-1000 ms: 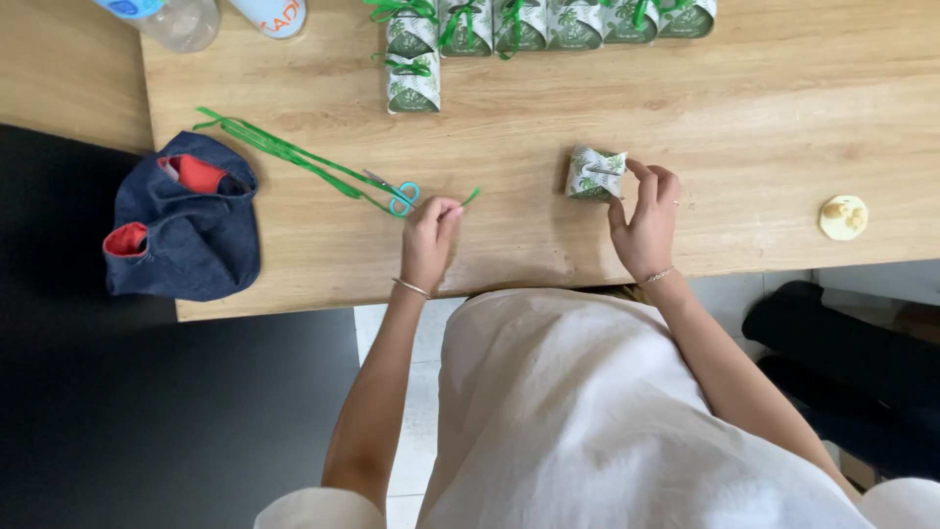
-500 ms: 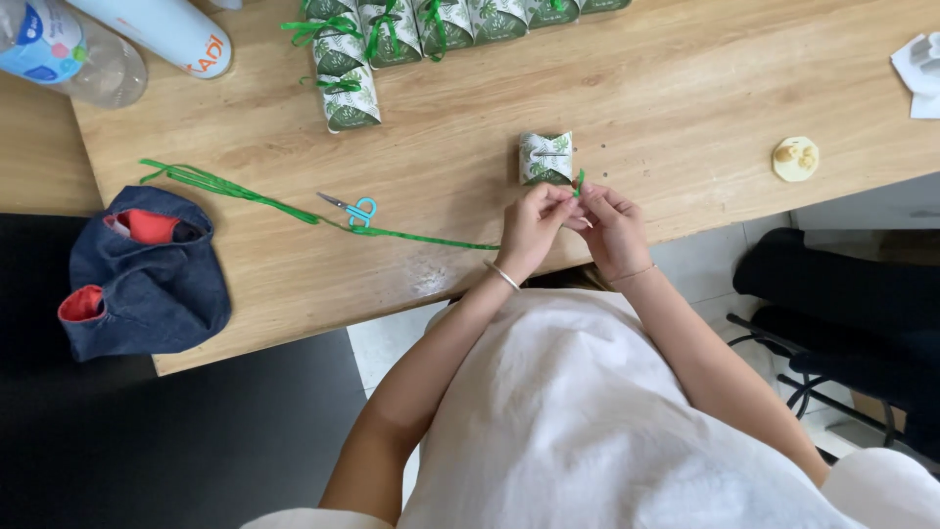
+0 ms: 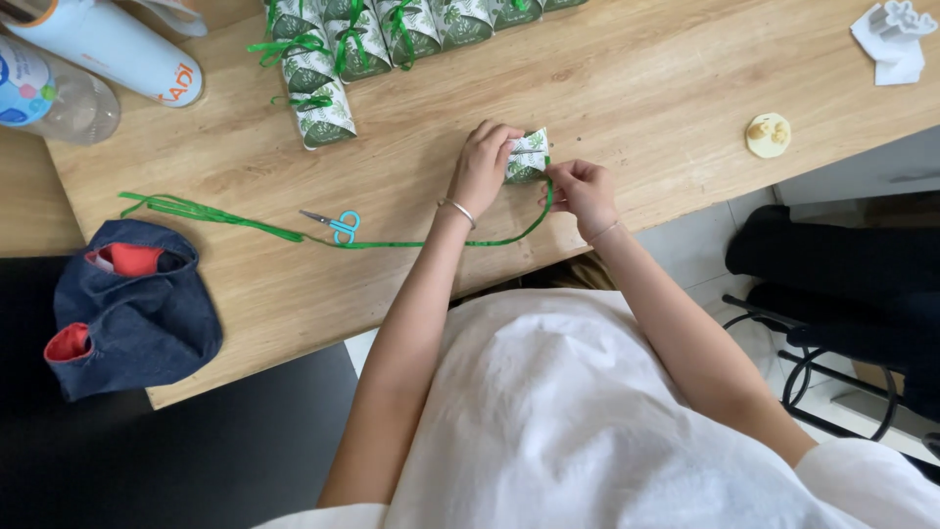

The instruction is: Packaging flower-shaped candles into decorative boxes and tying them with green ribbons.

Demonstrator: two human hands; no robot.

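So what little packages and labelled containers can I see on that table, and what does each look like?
Small gift box: held at the near table edge by the left hand, white with green leaf print; the right hand holds green ribbon.
Row of gift boxes: far edge, same leaf print, tied with green ribbon.
Clear bottle: top left, lying down, blue label.
Pale blue bottle: beside it, lying down, orange lettering.

Matt wooden table (image 3: 685, 108), glossy green ribbon (image 3: 431, 243).
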